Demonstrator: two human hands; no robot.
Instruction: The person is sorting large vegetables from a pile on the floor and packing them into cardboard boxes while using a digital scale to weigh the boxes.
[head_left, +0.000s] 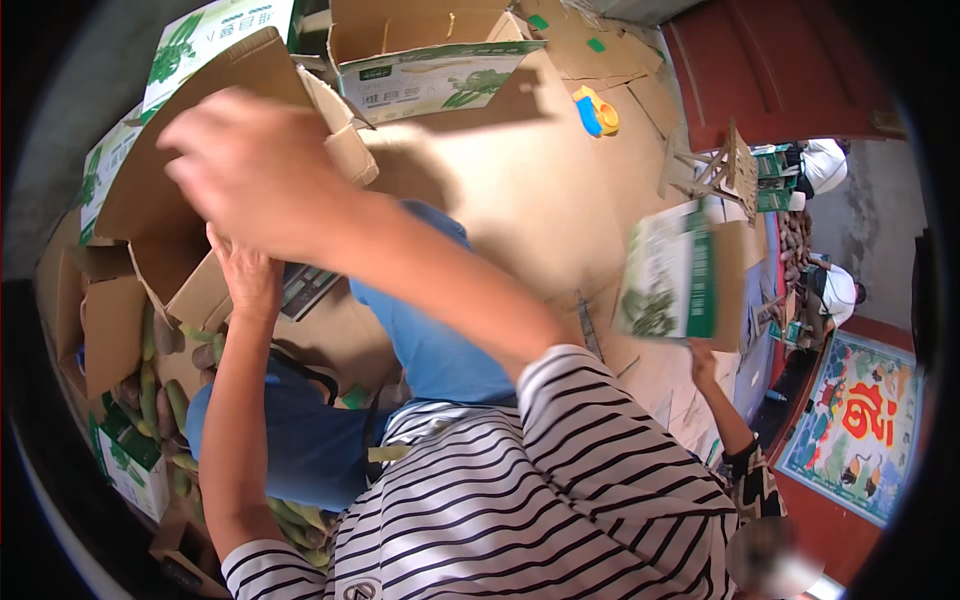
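I am holding a large cardboard box [190, 150], brown inside and printed green and white outside, tilted in front of me. My right hand [250, 165] is blurred and lies over its upper flap with the fingers curled on the cardboard. Below it, my left hand [245, 275] grips a lower flap from underneath. My striped sleeves and blue trousers [440, 350] fill the lower middle. Long green and brown vegetables [150, 390] lie under the box at the lower left.
A second open printed box [430, 60] stands at the top, and a blue and yellow tape dispenser [597, 112] lies on flattened cardboard. At the right, another person's hand [703, 360] lifts a green and white box [670, 270]. A wooden stool [720, 170] and a colourful mat [860, 420] are further right.
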